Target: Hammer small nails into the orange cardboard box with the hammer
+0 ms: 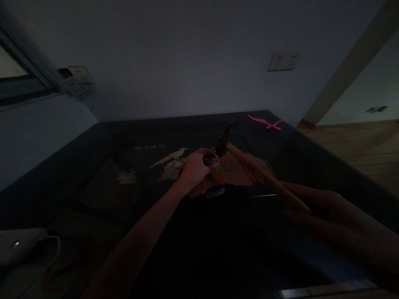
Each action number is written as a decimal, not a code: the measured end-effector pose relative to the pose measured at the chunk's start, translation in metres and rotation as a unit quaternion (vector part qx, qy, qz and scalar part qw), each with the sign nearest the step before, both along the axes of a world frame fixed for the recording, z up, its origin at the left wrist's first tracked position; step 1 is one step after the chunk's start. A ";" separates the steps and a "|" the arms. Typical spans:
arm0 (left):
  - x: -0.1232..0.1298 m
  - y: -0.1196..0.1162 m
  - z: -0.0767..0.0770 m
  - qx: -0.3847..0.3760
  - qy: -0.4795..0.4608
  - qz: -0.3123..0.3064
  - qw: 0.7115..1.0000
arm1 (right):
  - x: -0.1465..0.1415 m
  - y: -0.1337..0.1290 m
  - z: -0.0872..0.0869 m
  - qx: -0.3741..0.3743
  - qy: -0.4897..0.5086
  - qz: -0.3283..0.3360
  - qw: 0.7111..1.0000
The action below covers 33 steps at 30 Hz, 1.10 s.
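My right hand (321,211) is closed around the lower end of the wooden handle of a hammer (258,170). The dark hammer head points to the back left, close beside the fingertips of my left hand (201,164). That hand rests over a patterned mat or cloth (233,168), its thumb and fingers curled together; whatever is between them is too small and dark to make out. A blue label (215,192) shows at the front edge of the patterned piece.
Dark glossy tabletop (140,128) with bird and flower decoration. Pink ribbon (268,123) at the back right corner. White device with a cable (20,245) at the lower left. Wall sockets (283,61) behind the table.
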<state>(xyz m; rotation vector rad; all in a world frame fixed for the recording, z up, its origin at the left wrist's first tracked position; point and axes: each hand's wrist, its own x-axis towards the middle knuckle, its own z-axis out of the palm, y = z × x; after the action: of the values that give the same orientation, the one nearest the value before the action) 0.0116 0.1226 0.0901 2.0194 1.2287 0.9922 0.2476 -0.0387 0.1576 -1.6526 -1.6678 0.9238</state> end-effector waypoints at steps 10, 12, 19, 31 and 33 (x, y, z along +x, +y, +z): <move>0.002 0.003 -0.002 -0.022 0.016 0.023 0.999 | 0.002 0.004 -0.005 -0.044 -0.004 0.035 0.998; 0.002 0.005 -0.004 -0.020 0.024 0.028 0.999 | 0.001 0.006 -0.006 -0.059 0.008 0.050 0.997; 0.004 0.003 -0.002 -0.022 0.009 0.015 1.000 | 0.001 0.004 -0.002 -0.040 -0.017 0.046 0.998; 0.005 0.003 -0.002 -0.030 0.000 0.017 0.999 | -0.003 0.005 -0.001 -0.031 -0.032 0.058 0.997; 0.005 0.003 -0.002 -0.029 0.006 0.015 0.999 | -0.003 0.005 -0.002 -0.030 -0.020 0.055 0.998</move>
<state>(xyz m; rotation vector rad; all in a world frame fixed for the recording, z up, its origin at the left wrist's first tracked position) 0.0166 0.1255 0.0886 1.9698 1.2844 0.9479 0.2441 -0.0334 0.1555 -1.6425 -1.7900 1.0092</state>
